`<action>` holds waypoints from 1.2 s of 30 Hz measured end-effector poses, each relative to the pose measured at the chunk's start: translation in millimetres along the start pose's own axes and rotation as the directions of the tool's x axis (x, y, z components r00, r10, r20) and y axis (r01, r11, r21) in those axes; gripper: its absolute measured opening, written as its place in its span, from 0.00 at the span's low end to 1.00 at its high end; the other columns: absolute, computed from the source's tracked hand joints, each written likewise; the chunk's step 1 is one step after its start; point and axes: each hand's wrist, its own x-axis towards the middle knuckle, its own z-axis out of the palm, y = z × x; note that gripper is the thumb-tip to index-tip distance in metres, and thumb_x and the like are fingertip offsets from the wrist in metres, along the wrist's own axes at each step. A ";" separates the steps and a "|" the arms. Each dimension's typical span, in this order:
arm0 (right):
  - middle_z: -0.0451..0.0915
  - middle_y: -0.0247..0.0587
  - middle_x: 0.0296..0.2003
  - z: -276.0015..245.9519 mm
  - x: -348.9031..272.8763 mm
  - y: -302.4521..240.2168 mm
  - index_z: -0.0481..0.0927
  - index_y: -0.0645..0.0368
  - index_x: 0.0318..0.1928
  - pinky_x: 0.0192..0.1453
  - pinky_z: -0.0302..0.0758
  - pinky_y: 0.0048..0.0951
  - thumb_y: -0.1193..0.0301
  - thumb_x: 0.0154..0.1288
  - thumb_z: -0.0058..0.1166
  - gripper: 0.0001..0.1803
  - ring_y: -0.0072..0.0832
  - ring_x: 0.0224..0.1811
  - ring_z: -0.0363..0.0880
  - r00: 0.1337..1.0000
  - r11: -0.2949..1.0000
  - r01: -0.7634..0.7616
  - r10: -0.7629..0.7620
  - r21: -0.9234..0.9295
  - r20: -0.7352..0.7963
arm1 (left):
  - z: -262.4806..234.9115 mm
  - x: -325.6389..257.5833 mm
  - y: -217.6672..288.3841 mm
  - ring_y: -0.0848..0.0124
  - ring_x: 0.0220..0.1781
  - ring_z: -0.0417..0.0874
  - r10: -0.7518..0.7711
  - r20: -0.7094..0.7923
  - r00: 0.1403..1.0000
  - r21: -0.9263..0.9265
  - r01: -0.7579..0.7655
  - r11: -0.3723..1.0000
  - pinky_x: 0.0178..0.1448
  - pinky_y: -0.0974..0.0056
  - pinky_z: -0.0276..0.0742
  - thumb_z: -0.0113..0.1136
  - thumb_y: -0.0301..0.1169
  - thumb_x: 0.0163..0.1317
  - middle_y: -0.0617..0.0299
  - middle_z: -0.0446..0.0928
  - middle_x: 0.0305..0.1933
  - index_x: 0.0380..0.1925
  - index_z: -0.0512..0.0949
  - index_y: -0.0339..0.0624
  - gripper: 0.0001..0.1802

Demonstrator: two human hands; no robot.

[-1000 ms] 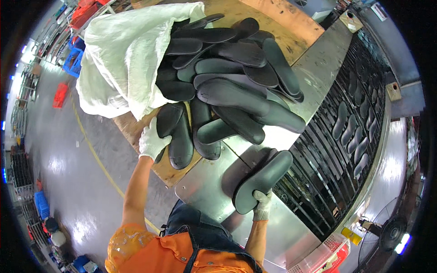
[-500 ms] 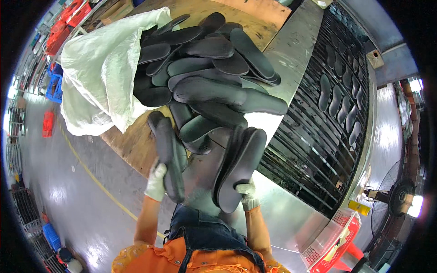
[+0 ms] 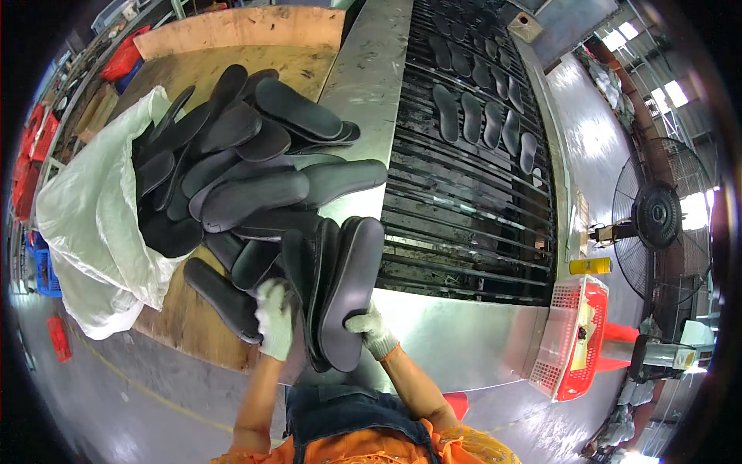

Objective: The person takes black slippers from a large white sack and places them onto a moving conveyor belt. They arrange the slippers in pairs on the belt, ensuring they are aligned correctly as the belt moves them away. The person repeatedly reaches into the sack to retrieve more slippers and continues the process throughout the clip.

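Note:
My right hand [image 3: 373,331], in a white knit glove, is closed round the lower right edge of a stack of black insoles [image 3: 352,294], thumb on the front face. The several insoles stand nearly upright, fanned slightly apart at the top. Left of the stack is my gloved left hand [image 3: 276,321], smeared by motion; whether its fingers grip an insole is unclear. A single dark insole [image 3: 222,300] lies tilted beside that hand. Beyond both hands, a heap of black insoles [image 3: 255,197] spills from a white woven sack [image 3: 100,209] onto the table.
At right runs a rack of dark bars [image 3: 471,224], with insoles in rows [image 3: 471,117] toward its far end. A metal ledge [image 3: 456,332] borders it. Farther right are a red and white basket [image 3: 568,340], a yellow cylinder [image 3: 590,266] and a large fan [image 3: 657,216].
The view has swung right, toward the rack. My left hand has moved in close to the stack; the upright insoles it held are no longer apart at left. My right hand keeps its hold.

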 end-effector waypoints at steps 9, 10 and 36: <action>0.84 0.36 0.49 -118.0 3.5 -66.7 0.76 0.63 0.61 0.56 0.79 0.33 0.78 0.43 0.73 0.39 0.28 0.47 0.83 0.953 0.955 0.256 -0.275 -0.149 -0.127 | -29.6 103.9 35.9 0.50 0.57 0.76 -0.127 0.084 0.988 0.652 0.042 0.757 0.60 0.46 0.75 0.75 0.37 0.47 0.56 0.71 0.59 0.60 0.76 0.53 0.36; 0.84 0.37 0.49 -127.2 3.4 -87.0 0.76 0.64 0.61 0.56 0.79 0.33 0.80 0.43 0.71 0.38 0.28 0.46 0.83 0.947 0.947 0.280 -0.300 -0.157 -0.120 | -27.5 101.6 37.7 0.51 0.57 0.77 -0.175 0.104 0.979 0.658 0.064 0.750 0.59 0.47 0.76 0.72 0.34 0.48 0.54 0.71 0.60 0.60 0.76 0.53 0.34; 0.87 0.46 0.43 -454.1 125.9 -369.3 0.80 0.72 0.54 0.52 0.79 0.31 0.73 0.52 0.70 0.28 0.31 0.43 0.86 0.763 0.873 0.024 -0.331 -0.487 -0.555 | 359.6 192.5 272.7 0.51 0.60 0.77 -0.085 0.201 0.976 0.098 0.066 0.993 0.68 0.56 0.71 0.73 0.39 0.50 0.46 0.72 0.60 0.64 0.75 0.50 0.38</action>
